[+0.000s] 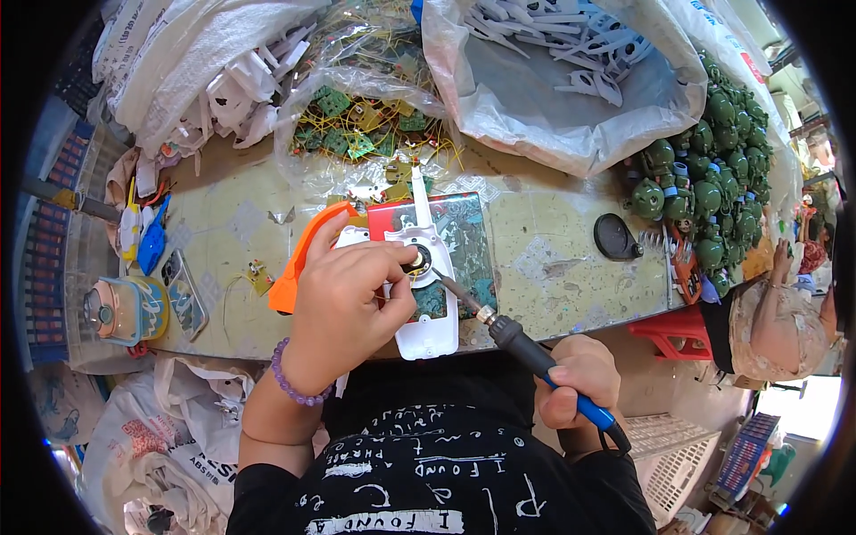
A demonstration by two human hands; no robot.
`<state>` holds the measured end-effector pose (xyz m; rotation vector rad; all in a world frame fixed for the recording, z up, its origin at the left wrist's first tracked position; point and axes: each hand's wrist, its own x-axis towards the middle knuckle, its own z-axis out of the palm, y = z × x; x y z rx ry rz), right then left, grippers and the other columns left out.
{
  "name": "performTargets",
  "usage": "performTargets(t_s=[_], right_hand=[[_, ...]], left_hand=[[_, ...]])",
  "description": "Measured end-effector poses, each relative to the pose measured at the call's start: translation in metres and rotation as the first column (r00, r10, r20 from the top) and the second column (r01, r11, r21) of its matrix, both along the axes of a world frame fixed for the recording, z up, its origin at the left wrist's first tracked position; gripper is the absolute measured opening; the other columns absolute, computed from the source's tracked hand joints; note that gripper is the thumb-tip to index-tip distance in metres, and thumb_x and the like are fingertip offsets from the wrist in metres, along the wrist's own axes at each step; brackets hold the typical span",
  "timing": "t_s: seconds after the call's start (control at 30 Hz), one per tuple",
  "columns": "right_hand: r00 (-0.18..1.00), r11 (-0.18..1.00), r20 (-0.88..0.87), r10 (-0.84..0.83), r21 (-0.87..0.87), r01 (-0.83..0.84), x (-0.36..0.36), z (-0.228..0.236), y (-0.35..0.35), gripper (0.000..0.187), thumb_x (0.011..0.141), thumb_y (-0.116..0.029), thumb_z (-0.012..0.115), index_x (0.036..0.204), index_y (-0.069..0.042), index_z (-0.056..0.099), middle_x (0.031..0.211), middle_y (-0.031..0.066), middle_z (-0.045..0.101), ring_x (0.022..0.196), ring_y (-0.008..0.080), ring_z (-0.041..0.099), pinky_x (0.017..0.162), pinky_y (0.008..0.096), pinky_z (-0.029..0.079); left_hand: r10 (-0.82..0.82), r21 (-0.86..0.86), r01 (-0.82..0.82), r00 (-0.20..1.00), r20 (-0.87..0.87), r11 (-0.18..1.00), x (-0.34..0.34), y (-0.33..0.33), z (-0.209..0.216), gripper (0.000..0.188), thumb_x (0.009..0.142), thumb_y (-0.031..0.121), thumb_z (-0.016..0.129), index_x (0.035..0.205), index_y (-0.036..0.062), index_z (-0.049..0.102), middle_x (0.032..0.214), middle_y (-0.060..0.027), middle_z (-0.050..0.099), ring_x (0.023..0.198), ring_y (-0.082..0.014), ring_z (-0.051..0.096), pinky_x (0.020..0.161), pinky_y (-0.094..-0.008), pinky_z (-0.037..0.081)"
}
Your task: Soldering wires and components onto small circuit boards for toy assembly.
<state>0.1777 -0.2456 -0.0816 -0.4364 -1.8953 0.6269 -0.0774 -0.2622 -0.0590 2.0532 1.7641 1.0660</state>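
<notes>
Sitting far left, a container (132, 310) neighbours a phone (185, 296). An orange shell (303, 254) flanks the left hand (355, 290), whose curled fingers meet at the black disc (425, 262) in the white part (430, 341); whether they pinch it, I cannot tell. Circuit boards (348, 134) and a white sack (571, 147) close off the far side. The right hand (581, 382) wraps its fingers round the soldering iron (522, 346), tip near the disc. Tabletop (553, 290) runs rightward to a black cap (613, 237) and green parts (718, 174); the white part reaches the near edge.

White lettering stands on the black shirt (437, 464) and lower-left white bag (174, 432).
</notes>
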Motion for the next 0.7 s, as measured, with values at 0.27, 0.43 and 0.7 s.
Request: performTargets(t_s=[0.27, 0.43, 0.7], right_hand=[[0.999, 0.999, 0.034, 0.042, 0.024, -0.043, -0.003, 0.006, 0.001, 0.015, 0.091, -0.02, 0.056, 0.097, -0.006, 0.054, 0.056, 0.0028, 0.054, 0.042, 0.0165, 0.049, 0.041, 0.0287, 0.038], [0.996, 0.997, 0.054, 0.069, 0.033, -0.071, -0.004, 0.008, 0.003, 0.016, 0.091, -0.018, 0.056, 0.099, -0.005, 0.054, 0.056, 0.0026, 0.054, 0.042, 0.0169, 0.049, 0.041, 0.0289, 0.038], [0.979, 0.994, 0.18, 0.1, 0.029, -0.107, -0.003, 0.027, 0.005, 0.023, 0.076, -0.008, 0.066, 0.097, -0.004, 0.059, 0.06, 0.002, 0.055, 0.049, 0.0197, 0.054, 0.046, 0.0297, 0.042]], left_hand=[[-0.012, 0.079, 0.016, 0.999, -0.052, 0.997, 0.002, 0.0, -0.001, 0.013, 0.068, 0.0, 0.067, 0.078, 0.007, 0.063, 0.073, -0.002, 0.067, 0.075, -0.0189, 0.068, 0.1, -0.0492, 0.038], [-0.023, 0.092, 0.029, 0.998, -0.066, 0.995, 0.001, 0.0, 0.0, 0.011, 0.068, 0.0, 0.067, 0.075, 0.0071, 0.061, 0.08, -0.0026, 0.069, 0.08, -0.0192, 0.068, 0.1, -0.0504, 0.037], [-0.048, 0.094, 0.058, 0.993, -0.105, 0.994, -0.001, -0.002, 0.0, 0.011, 0.067, 0.0, 0.066, 0.074, 0.0067, 0.06, 0.082, -0.0029, 0.07, 0.086, -0.0184, 0.069, 0.101, -0.0507, 0.035]])
